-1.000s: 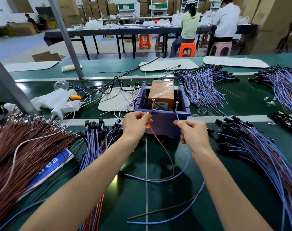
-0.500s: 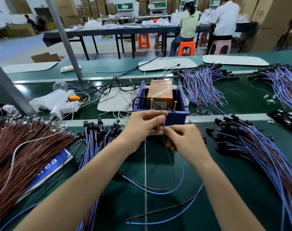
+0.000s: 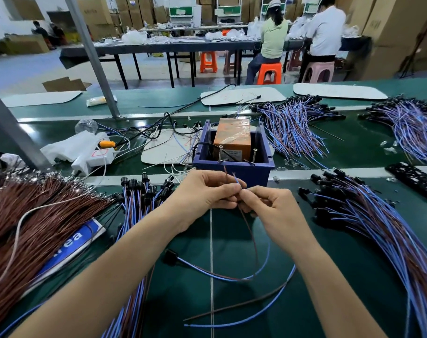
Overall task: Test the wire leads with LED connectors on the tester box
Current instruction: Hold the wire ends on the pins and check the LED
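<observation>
Pinching one wire lead [image 3: 197, 267] between them, the left hand [image 3: 205, 193] and the right hand [image 3: 270, 208] meet just short of the blue tester box [image 3: 232, 168], which stands at twelve o'clock from them on the green surface [image 3: 232, 240]. The fingers [image 3: 214, 181] of both hands are curled and grasping the lead near its two free ends, one brown and one blue, which stick up between the fingertips and do not touch the box. From the hands the lead loops down toward six o'clock and back to its one black LED connector [image 3: 169, 256] at seven o'clock. Two loose wires [image 3: 219, 326], one brown and one blue, lie farther out at six o'clock.

Inside the box sits one orange block [image 3: 233, 135], and two screws [image 3: 220, 153] stand upright at its near edge.

Four bundles of blue-and-brown leads lie around: one at nine o'clock [image 3: 139, 198], one at three o'clock [image 3: 378, 230], one at one o'clock [image 3: 292, 130] and one at two o'clock [image 3: 414, 128]. One heap of brown wires [image 3: 37, 215] fills the far nine o'clock side. Two seated people [image 3: 273, 37] work at a far table at twelve o'clock.
</observation>
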`<action>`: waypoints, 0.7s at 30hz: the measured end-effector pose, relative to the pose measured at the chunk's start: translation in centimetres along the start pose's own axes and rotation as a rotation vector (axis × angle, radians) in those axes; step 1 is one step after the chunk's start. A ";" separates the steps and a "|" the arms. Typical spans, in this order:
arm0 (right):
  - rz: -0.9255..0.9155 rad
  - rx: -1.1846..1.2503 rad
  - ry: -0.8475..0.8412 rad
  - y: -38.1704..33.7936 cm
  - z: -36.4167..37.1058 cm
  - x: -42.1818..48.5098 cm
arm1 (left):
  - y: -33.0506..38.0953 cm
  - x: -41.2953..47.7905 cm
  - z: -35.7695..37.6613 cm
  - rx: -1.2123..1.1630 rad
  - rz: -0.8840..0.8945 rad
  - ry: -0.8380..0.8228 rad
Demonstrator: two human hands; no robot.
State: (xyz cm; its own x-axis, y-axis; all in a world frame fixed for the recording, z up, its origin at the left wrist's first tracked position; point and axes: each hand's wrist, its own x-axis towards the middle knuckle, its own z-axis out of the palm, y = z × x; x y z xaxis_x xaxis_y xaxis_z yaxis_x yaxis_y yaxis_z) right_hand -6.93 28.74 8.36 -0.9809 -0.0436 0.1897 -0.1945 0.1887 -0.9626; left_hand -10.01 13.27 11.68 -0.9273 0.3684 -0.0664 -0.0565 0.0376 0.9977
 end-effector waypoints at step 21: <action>-0.104 -0.748 0.033 4.7 -6.7 -1.9 | -0.5 -6.4 -8.3 0.632 -0.083 -0.478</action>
State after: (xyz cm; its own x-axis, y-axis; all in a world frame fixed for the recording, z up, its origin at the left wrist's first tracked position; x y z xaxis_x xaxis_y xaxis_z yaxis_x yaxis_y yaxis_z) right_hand -6.04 36.29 4.79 -0.9547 -0.0704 0.2890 -0.2267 0.8013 -0.5537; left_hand -7.14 3.21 11.72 -0.6619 0.6948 -0.2815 0.2352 0.5491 0.8020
